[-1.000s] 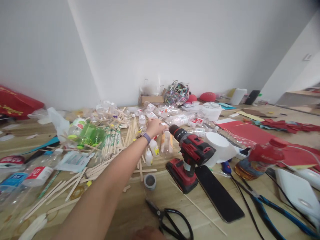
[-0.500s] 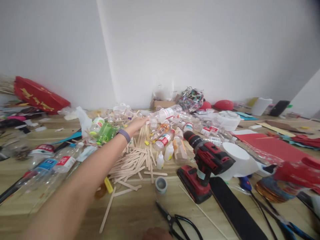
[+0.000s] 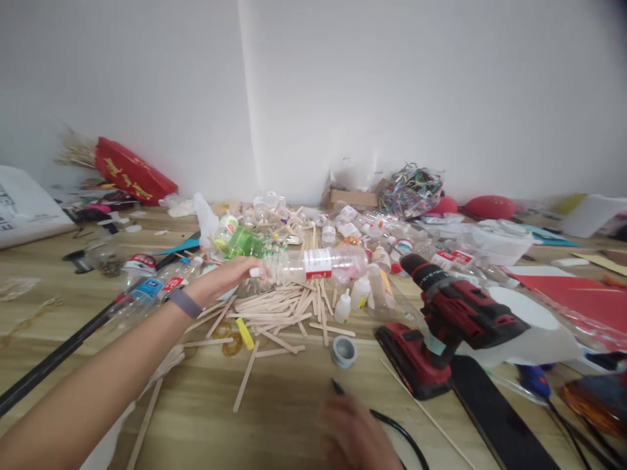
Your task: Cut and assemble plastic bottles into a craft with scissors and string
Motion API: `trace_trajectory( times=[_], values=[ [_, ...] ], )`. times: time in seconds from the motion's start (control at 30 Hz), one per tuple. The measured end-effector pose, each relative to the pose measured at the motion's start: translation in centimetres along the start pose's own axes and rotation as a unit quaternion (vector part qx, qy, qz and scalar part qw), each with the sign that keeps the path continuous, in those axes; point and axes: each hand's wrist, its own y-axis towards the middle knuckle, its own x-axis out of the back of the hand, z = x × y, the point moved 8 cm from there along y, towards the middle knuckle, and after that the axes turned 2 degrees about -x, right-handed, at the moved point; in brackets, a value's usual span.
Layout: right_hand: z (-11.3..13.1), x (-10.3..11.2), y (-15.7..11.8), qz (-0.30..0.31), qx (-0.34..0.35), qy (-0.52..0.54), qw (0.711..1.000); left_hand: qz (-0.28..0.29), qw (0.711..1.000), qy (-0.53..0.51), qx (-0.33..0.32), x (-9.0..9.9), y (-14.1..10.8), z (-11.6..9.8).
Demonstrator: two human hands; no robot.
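My left hand (image 3: 226, 277) grips the neck end of a clear plastic bottle (image 3: 318, 264) with a red-and-white label, holding it sideways above a heap of wooden craft sticks (image 3: 281, 313). A purple band sits on that wrist. My right hand (image 3: 360, 434) is blurred at the bottom edge, over the black scissors (image 3: 399, 431); whether it holds them cannot be told. A red-and-black cordless drill (image 3: 441, 323) stands just right of the sticks.
Several empty bottles and small glue bottles (image 3: 345, 305) litter the wooden floor (image 3: 294, 418). A tape roll (image 3: 343, 351) lies near the scissors. A black flat strip (image 3: 499, 424), a white tub (image 3: 533, 333), red paper (image 3: 568, 297) and a red bag (image 3: 132, 173) lie around.
My left hand has lifted the labelled bottle out of the pile and drawn it back toward me. The view has swung left. My right hand has risen over the scissors.
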Motion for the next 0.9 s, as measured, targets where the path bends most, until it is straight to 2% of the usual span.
trace_trajectory(
  times=[0.03, 0.1, 0.17, 0.23, 0.3, 0.33, 0.4, 0.47, 0.53, 0.57, 0.63, 0.67, 0.73, 0.83, 0.9],
  values=[
    [-0.5, 2.0, 0.0, -0.101, -0.02, 0.013, 0.995, 0.018, 1.0, 0.008, 0.003, 0.0, -1.0, 0.0],
    [-2.2, 5.2, -0.5, -0.268, -0.105, 0.072, 0.955, 0.046, 0.999, 0.025, 0.008, -0.2, -2.7, 0.0],
    [-3.7, 6.2, -0.6, -0.327, -0.163, 0.194, 0.911, 0.077, 0.996, 0.041, 0.013, -0.6, -4.2, 0.0],
    [-4.5, 5.4, 0.0, -0.284, -0.203, 0.296, 0.889, 0.121, 0.991, 0.063, 0.007, -1.7, -5.5, 0.1],
    [-4.7, 3.2, 0.5, -0.181, -0.259, 0.383, 0.868, 0.137, 0.988, 0.069, 0.002, -2.7, -6.3, 0.3],
    [-4.6, 1.9, 0.5, -0.132, -0.289, 0.426, 0.847, 0.121, 0.991, 0.06, 0.007, -2.9, -6.6, 0.6],
    [-4.1, -0.2, 0.2, -0.072, -0.336, 0.504, 0.792, 0.047, 0.998, 0.018, 0.029, -2.9, -7.0, 1.4],
    [-3.4, -1.4, -0.1, -0.068, -0.359, 0.56, 0.743, -0.044, 0.996, -0.063, 0.049, -3.1, -7.5, 2.2],
    [-3.1, -2.2, -0.3, -0.074, -0.374, 0.589, 0.713, -0.121, 0.967, -0.223, 0.038, -4.3, -8.4, 2.7],
    [-3.1, -2.5, -0.4, -0.075, -0.381, 0.594, 0.704, -0.136, 0.948, -0.286, 0.03, -5.4, -8.9, 2.8],
    [-3.2, -3.0, -0.6, -0.075, -0.391, 0.586, 0.706, -0.122, 0.927, -0.354, 0.017, -8.5, -9.9, 2.8],
    [-3.3, -3.1, -0.7, -0.078, -0.39, 0.571, 0.718, -0.104, 0.922, -0.373, 0.01, -10.2, -10.4, 2.6],
    [-3.2, -3.0, -0.8, -0.084, -0.369, 0.527, 0.761, -0.086, 0.916, -0.389, 0.033, -13.2, -11.4, 2.8],
    [-1.9, -3.2, -0.6, -0.06, -0.305, 0.46, 0.832, -0.135, 0.905, -0.392, 0.095, -14.9, -12.4, 3.9],
    [-0.8, -3.6, -0.6, -0.019, -0.26, 0.44, 0.859, -0.143, 0.915, -0.361, 0.113, -14.6, -12.5, 4.0]
  ],
)
